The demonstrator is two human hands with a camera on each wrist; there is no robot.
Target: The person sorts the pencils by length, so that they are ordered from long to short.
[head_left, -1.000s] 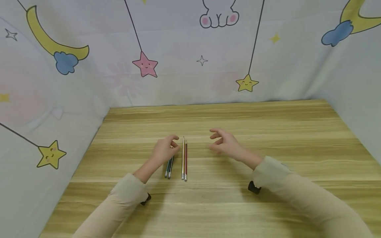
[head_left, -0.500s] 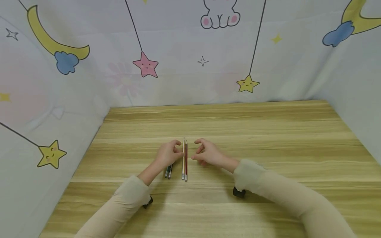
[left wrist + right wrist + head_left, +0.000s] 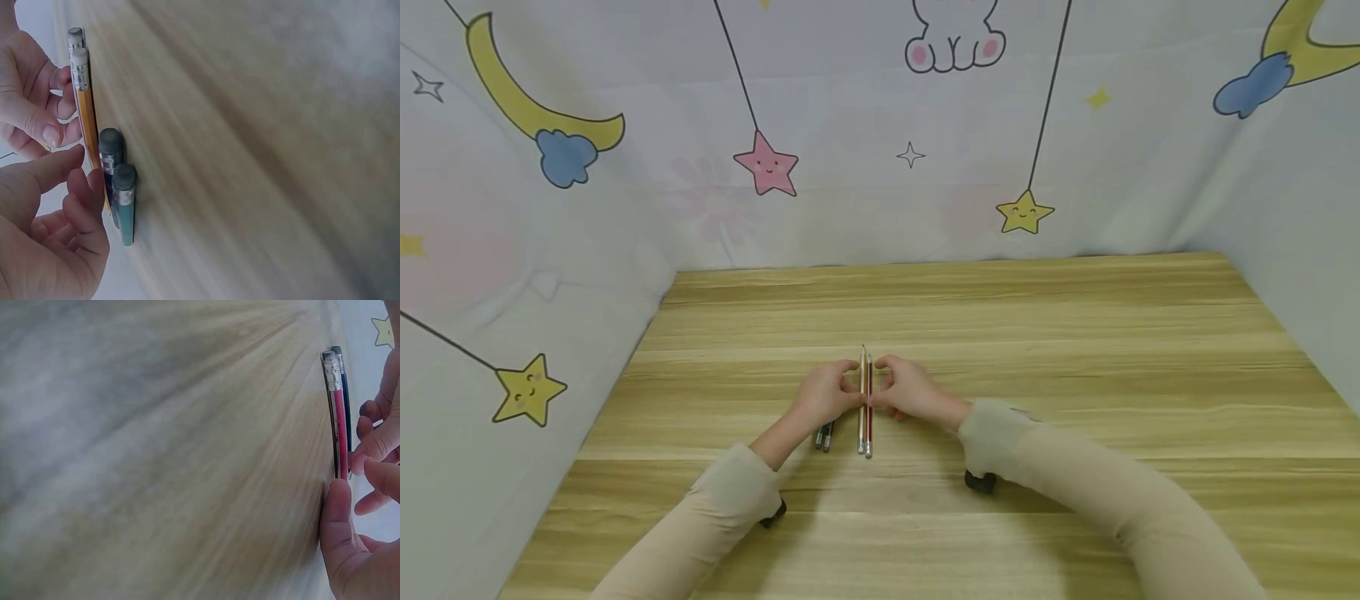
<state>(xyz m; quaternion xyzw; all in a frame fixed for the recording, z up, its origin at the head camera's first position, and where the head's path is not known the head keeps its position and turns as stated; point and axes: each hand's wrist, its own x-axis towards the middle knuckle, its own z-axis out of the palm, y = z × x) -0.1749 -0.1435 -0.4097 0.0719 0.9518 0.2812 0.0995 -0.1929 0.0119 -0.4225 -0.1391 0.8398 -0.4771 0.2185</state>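
Observation:
Two pencils, a yellow one (image 3: 861,429) and a red one (image 3: 869,429), lie side by side on the table, tips pointing away. My left hand (image 3: 826,396) is at their left side, its thumb tip over the yellow pencil. From the right, my right hand (image 3: 913,390) reaches in, its thumb at the red pencil (image 3: 340,425). The fingers of both hands are loosely bent, with no grip visible. Under the left hand lie a green pencil (image 3: 125,212) and a dark pencil (image 3: 111,150), showing mostly their eraser ends; the rest is hidden in the head view.
The wood-grain table (image 3: 1037,333) extends around the hands on all sides. A white cloth (image 3: 850,225) printed with stars, moons and clouds rises along its back and left edges. Dark wrist devices hang below both cuffs.
My right hand has moved left from well apart to the red pencil's side. My left hand has shifted slightly right and nearer, covering more of the green and dark pencils. The pencils stay put.

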